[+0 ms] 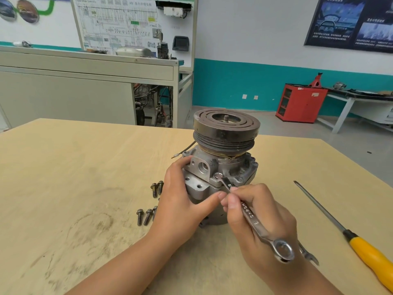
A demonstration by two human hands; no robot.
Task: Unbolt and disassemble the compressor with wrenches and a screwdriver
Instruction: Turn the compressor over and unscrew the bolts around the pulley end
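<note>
The grey compressor stands upright on the wooden table, its dark pulley on top. My left hand grips the compressor's body from the left, thumb across the front. My right hand pinches a silver combination wrench. The wrench's far end sits on a bolt on the housing flange, and its ring end sticks out over my wrist. Several loose bolts lie on the table left of my left hand.
A yellow-handled screwdriver lies on the table at the right. The open end of a second wrench shows behind my right wrist. A thin wire hangs off the compressor's left side. Cabinets and a red tool cart stand beyond the table.
</note>
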